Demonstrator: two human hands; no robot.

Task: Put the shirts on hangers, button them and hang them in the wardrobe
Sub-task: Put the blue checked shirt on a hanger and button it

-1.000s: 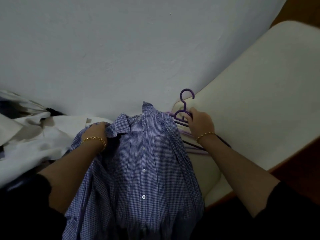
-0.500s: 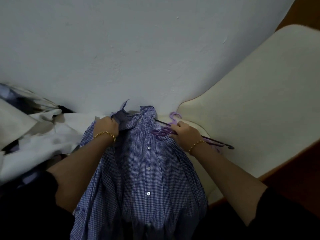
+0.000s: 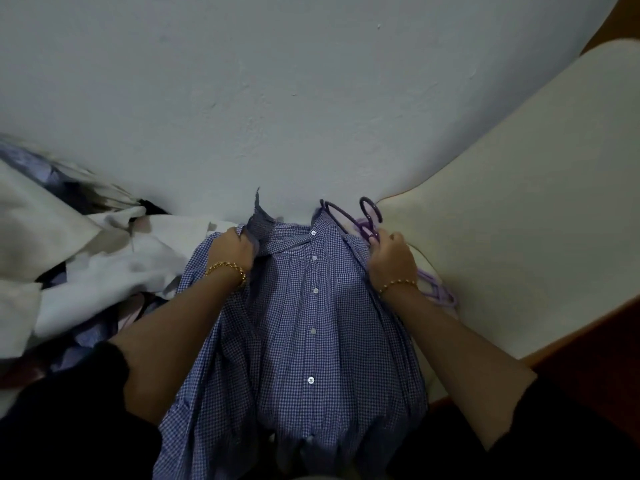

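Left hand (image 3: 232,252) grips the checked shirt (image 3: 311,327) beside its collar. Right hand (image 3: 393,261) holds a purple hanger (image 3: 371,220) at the opposite shoulder.

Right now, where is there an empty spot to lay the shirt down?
The cream surface is bare to the right of the right hand and the purple hangers, up to the wall. The left is crowded: a pile of clothes lies beside the left hand, and the checked shirt fills the middle.
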